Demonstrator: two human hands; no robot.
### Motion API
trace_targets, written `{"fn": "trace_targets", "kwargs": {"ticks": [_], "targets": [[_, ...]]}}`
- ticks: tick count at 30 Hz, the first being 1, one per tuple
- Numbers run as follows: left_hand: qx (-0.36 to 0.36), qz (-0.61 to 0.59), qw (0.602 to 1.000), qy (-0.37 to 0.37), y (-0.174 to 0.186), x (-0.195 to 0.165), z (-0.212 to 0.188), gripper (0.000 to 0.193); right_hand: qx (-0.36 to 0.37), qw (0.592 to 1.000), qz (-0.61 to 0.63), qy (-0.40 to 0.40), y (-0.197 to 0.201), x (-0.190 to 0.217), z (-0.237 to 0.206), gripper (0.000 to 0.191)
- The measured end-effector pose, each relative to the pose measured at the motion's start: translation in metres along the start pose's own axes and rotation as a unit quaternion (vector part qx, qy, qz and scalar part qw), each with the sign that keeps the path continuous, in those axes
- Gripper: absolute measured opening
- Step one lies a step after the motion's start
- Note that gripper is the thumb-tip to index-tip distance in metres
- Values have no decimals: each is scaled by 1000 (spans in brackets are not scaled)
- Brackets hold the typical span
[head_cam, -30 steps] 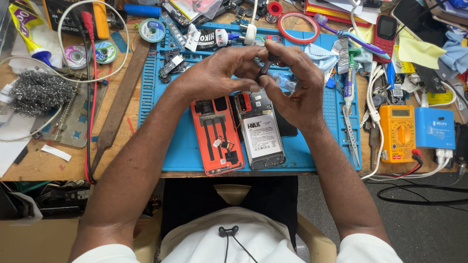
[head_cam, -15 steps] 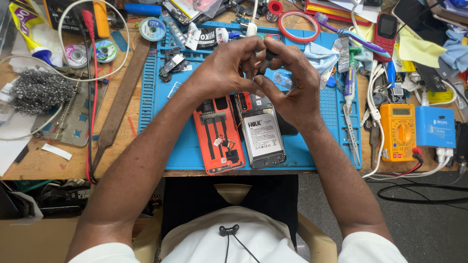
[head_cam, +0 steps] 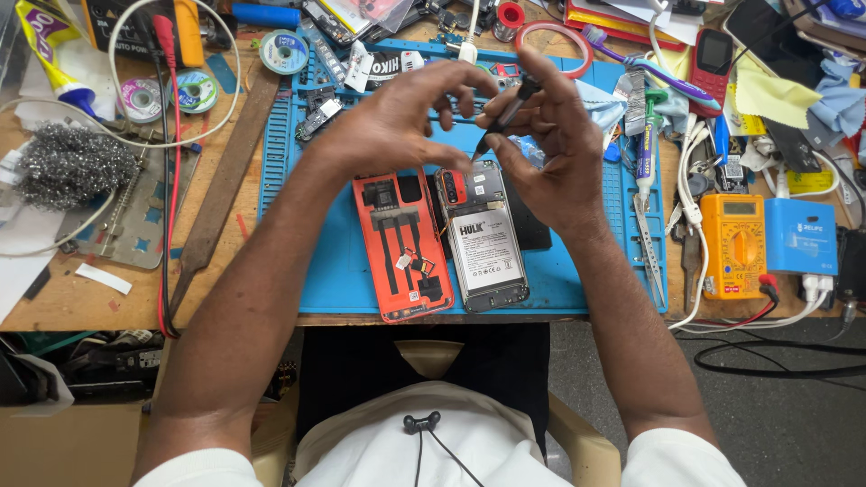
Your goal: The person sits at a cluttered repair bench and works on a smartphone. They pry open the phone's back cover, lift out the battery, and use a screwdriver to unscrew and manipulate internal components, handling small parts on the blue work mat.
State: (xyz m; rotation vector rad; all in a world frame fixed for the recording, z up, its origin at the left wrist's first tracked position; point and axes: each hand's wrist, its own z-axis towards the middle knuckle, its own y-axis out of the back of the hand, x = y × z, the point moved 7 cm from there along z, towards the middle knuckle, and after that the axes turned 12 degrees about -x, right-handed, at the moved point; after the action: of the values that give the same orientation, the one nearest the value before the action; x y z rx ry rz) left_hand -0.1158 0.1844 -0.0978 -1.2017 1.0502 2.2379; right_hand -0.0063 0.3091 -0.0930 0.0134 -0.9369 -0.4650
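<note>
My two hands meet above the blue work mat (head_cam: pixel 559 280). In my right hand (head_cam: pixel 550 153) is a thin dark tool (head_cam: pixel 507 113), held slanting with its tip down near the top of the opened phone (head_cam: pixel 483 236). My left hand (head_cam: pixel 397 122) hovers just left of that tool, fingers curled toward it, and I cannot tell whether they hold a small part. The phone lies face down with its silver battery showing. Its orange back cover (head_cam: pixel 401 243) lies inside up right beside it on the left.
A yellow multimeter (head_cam: pixel 732 245) and a blue box (head_cam: pixel 801 236) stand at the right with white cables. Steel wool (head_cam: pixel 68 162), solder reels (head_cam: pixel 142 97) and a metal plate lie left. Tubes, tweezers (head_cam: pixel 651 248) and clutter fill the back. The table's front edge is near my lap.
My hands have parted slightly and lifted. The right hand now holds the dark tool slanting with its tip pointing down over the phone's top; the phone and cover have not moved.
</note>
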Motion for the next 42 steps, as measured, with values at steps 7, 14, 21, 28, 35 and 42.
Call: {"fn": "trace_targets", "kwargs": {"ticks": [7, 14, 21, 28, 35, 42], "targets": [[4, 45, 998, -37, 3, 10, -4, 31, 14, 1000, -20, 19, 2, 11, 1, 69], [55, 123, 991, 15, -15, 23, -6, 40, 43, 996, -66, 39, -6, 19, 1, 67], [51, 138, 989, 23, -17, 23, -6, 42, 32, 995, -82, 36, -5, 18, 0, 61], [54, 83, 995, -12, -13, 18, -7, 51, 50, 994, -66, 66, -3, 24, 0, 53], [59, -80, 995, 1, -20, 3, -7, 59, 24, 982, -153, 112, 4, 31, 2, 52], [-5, -3, 998, 56, -19, 2, -2, 71, 30, 981, -147, 124, 1, 31, 3, 61]]}}
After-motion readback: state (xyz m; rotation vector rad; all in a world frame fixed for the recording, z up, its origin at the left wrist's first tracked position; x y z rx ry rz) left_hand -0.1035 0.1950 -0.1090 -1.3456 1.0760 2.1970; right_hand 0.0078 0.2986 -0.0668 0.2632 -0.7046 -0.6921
